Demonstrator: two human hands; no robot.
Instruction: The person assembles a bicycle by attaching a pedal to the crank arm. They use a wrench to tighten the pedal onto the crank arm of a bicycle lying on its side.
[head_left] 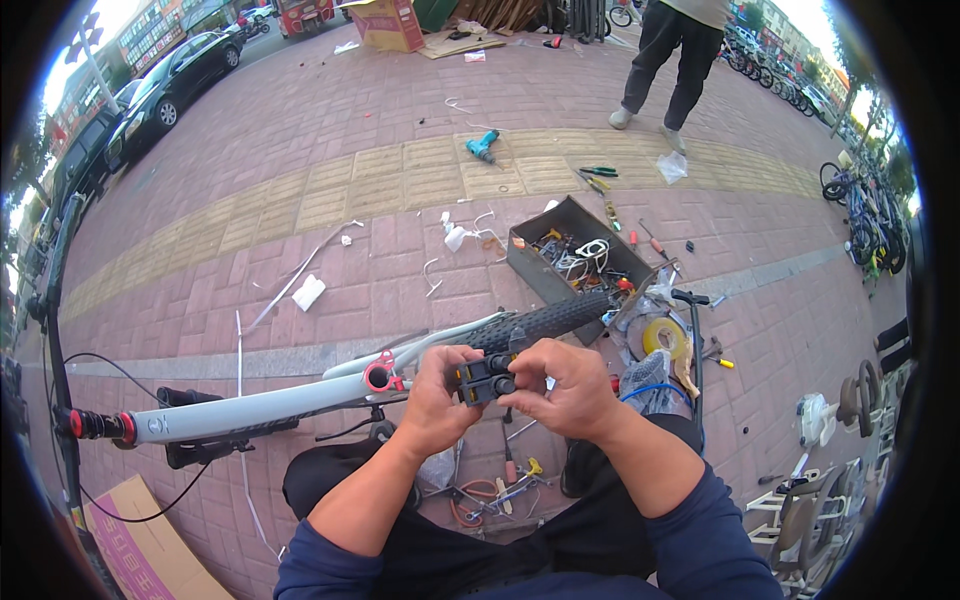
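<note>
In front of me, a pair of black bicycle pedals (482, 380) with small amber patches is held above the bike frame. My left hand (437, 402) is closed around their left side. From the right, my right hand (566, 388) pinches at the rounded black ends, thumb below and fingers above. Just beyond both hands lies the light grey bike frame (260, 402), on its side with a pink-red seat clamp (381, 375). A knobbly black tyre (545, 322) runs behind my fingers.
Past the tyre stands an open metal toolbox (535, 268) full of tools. A teal power drill (482, 147) and pliers (598, 171) lie farther off. Yellow tape (664, 338) is at right, a cardboard sheet (150, 545) at lower left. Someone in dark trousers (672, 60) stands beyond.
</note>
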